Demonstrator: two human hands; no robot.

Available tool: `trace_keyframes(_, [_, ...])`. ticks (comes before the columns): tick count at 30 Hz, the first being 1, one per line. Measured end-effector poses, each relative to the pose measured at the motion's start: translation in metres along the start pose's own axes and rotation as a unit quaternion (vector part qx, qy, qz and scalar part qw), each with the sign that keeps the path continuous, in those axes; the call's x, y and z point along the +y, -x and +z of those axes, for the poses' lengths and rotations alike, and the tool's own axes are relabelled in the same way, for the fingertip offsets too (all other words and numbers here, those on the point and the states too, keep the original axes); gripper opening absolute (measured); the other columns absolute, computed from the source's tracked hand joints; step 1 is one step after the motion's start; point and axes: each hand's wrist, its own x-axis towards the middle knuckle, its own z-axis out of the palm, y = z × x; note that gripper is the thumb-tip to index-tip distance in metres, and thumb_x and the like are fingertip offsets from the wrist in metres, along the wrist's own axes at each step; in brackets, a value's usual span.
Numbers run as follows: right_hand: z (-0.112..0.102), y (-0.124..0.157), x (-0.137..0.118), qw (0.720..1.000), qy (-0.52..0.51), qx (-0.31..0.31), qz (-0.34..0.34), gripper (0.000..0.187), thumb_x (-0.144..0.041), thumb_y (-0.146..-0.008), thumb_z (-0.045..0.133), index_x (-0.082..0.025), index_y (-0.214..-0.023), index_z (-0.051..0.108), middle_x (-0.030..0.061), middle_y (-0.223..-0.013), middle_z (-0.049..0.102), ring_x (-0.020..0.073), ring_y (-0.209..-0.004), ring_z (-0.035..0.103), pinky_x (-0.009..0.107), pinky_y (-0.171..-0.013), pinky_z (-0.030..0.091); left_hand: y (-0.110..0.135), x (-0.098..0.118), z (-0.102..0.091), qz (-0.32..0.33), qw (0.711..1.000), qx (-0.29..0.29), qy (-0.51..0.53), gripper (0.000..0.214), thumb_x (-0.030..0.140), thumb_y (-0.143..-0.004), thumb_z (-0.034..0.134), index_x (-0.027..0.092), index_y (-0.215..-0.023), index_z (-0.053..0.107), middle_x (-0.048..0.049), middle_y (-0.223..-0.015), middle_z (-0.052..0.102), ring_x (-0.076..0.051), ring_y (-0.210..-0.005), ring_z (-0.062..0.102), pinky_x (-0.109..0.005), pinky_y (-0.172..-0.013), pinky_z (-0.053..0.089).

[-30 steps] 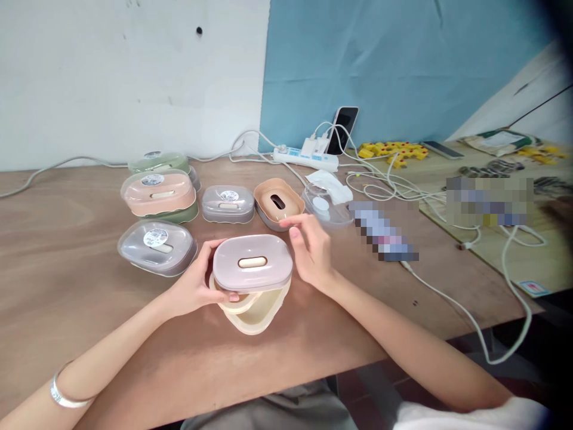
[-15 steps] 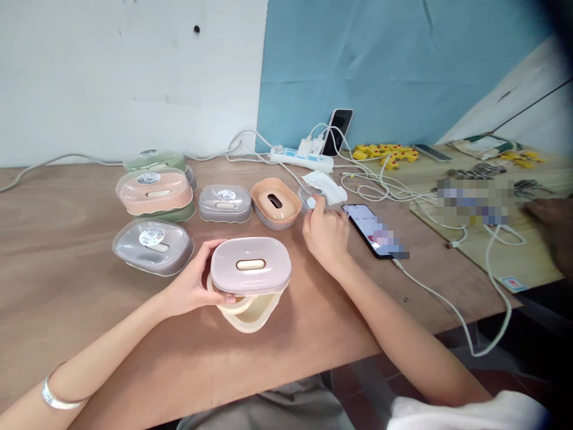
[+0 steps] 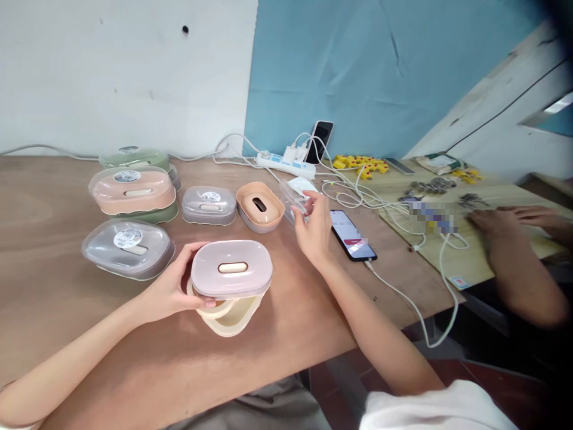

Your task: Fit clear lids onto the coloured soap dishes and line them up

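Note:
My left hand (image 3: 172, 291) grips the left side of a stack of soap boxes: a pale pink box with a slot (image 3: 231, 276) on top, a cream one (image 3: 233, 313) tilted beneath it. My right hand (image 3: 313, 230) is further back, its fingers closed on a clear plastic lid (image 3: 293, 202) that it holds tilted off the table. Just left of that lid sits an open orange soap box (image 3: 259, 206).
Several lidded soap boxes, grey (image 3: 128, 248), pink (image 3: 132, 190) and green (image 3: 134, 158), stand at the left. A lit phone (image 3: 353, 234) with a cable lies right of my hand. Behind are a power strip (image 3: 284, 162) and cables. Another person's hands (image 3: 496, 222) rest at the right.
My right hand left the pink box, reached back to the clear lid and has lifted it on edge. The view has swung right, bringing another person's arms into sight.

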Motion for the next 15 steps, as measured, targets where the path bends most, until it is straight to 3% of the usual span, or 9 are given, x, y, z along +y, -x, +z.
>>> trace_keyframes(3, [-0.009,0.003,-0.01,0.994,-0.105,0.012,0.008,0.035,-0.044,-0.091,0.04,-0.025,-0.121,0.041,0.0087,-0.102,0.054,0.0213,-0.088,0.056,0.037,-0.08,0.045,0.0,0.0,0.0,0.007,1.0,0.003,0.001,0.079,0.032,-0.062,0.082,0.029,-0.127,0.036,-0.0085,-0.128,0.048,-0.035,-0.119,0.049,-0.05,-0.098,0.046])
trace_keyframes(6, [-0.016,0.005,-0.025,0.964,-0.253,-0.037,0.076,0.039,-0.053,-0.089,0.037,-0.031,-0.121,0.04,0.0054,-0.1,0.052,0.0158,-0.068,0.055,0.031,-0.063,0.044,0.0,0.002,0.0,0.009,1.0,0.0,0.005,0.079,0.031,-0.062,0.082,0.03,-0.127,0.037,-0.0078,-0.128,0.049,-0.035,-0.118,0.05,-0.049,-0.097,0.047])
trace_keyframes(9, [-0.017,0.006,-0.036,0.88,-0.414,-0.155,0.174,0.037,-0.056,-0.085,0.044,-0.03,-0.111,0.05,0.0013,-0.094,0.053,0.0069,-0.046,0.04,0.026,-0.046,0.033,0.0,0.003,0.0,0.006,1.0,0.001,0.002,0.078,0.031,-0.063,0.082,0.03,-0.127,0.037,-0.0074,-0.128,0.048,-0.035,-0.118,0.049,-0.049,-0.098,0.046])
trace_keyframes(12, [-0.011,0.008,-0.04,0.791,-0.473,-0.312,0.232,0.036,-0.052,-0.075,0.061,-0.024,-0.097,0.06,-0.0016,-0.081,0.055,0.0038,-0.042,0.034,0.023,-0.04,0.023,0.0,0.004,0.001,0.004,1.0,0.006,0.004,0.079,0.032,-0.062,0.082,0.03,-0.127,0.037,-0.0071,-0.129,0.047,-0.034,-0.119,0.049,-0.048,-0.098,0.045])
trace_keyframes(14, [-0.007,0.01,-0.04,0.766,-0.465,-0.37,0.244,0.034,-0.048,-0.07,0.067,-0.021,-0.09,0.063,-0.0035,-0.071,0.054,0.0042,-0.043,0.035,0.021,-0.038,0.021,0.0,0.002,0.002,0.001,1.0,0.008,0.003,0.08,0.033,-0.062,0.082,0.031,-0.127,0.036,-0.0072,-0.13,0.047,-0.035,-0.119,0.048,-0.048,-0.098,0.045])
trace_keyframes(15, [-0.006,0.011,-0.04,0.768,-0.457,-0.375,0.247,0.032,-0.046,-0.07,0.068,-0.02,-0.088,0.064,-0.004,-0.068,0.053,0.0046,-0.044,0.036,0.021,-0.038,0.021,0.0,0.001,0.002,0.0,1.0,0.007,0.002,0.081,0.033,-0.062,0.082,0.031,-0.128,0.036,-0.0072,-0.131,0.046,-0.035,-0.119,0.048,-0.048,-0.098,0.045])
